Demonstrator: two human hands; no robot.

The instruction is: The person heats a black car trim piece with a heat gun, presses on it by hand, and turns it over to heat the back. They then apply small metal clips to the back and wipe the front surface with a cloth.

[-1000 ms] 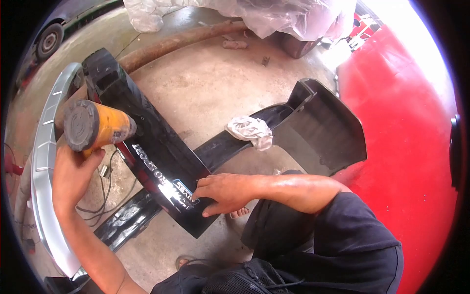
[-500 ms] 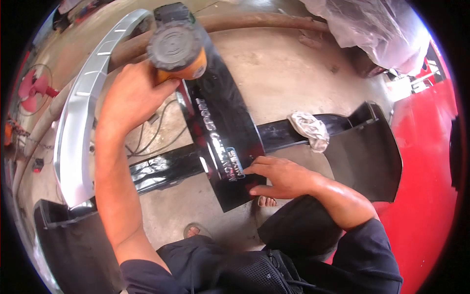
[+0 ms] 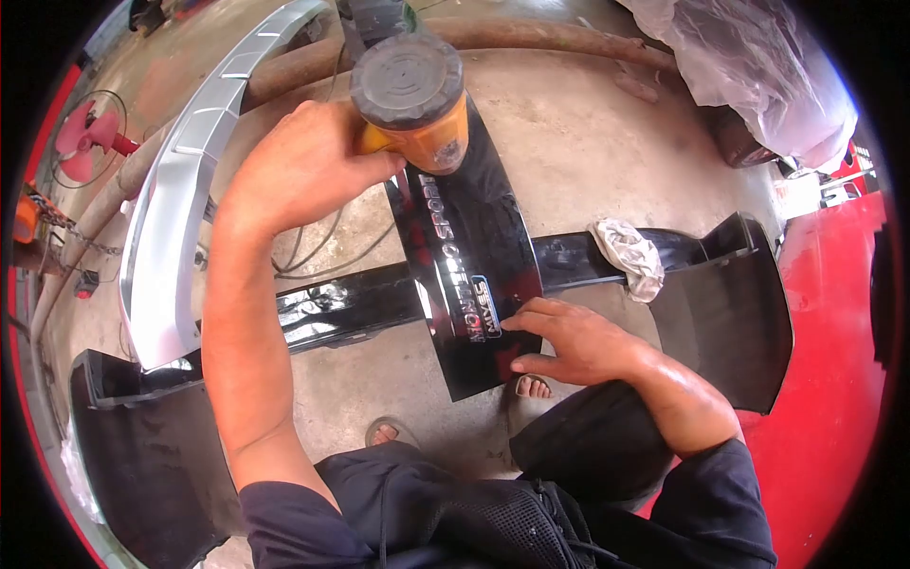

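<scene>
My left hand [image 3: 308,161] is closed around the handle of a yellow heat gun [image 3: 431,142], whose round black rear end faces up at me. The gun is above a glossy black panel [image 3: 464,218] that carries a strip of silver lettering [image 3: 445,228]. Near the panel's close end is a small blue-edged decal [image 3: 486,305]. My right hand [image 3: 578,341] lies at the panel's right edge, fingertips beside the decal, thumb apart from the fingers. The gun's nozzle is hidden beneath its body.
The panel rests across a long black spoiler [image 3: 351,305] with wide end plates. A white rag [image 3: 630,258] lies on its right part. To the left stands a silver trim piece [image 3: 180,199]. A red car panel [image 3: 844,332], a pink fan [image 3: 85,140] and plastic sheeting [image 3: 758,66] surround the space.
The heat gun and my left hand have shifted right relative to the panel. The whole view has also moved slightly. My right hand stays by the decal.
</scene>
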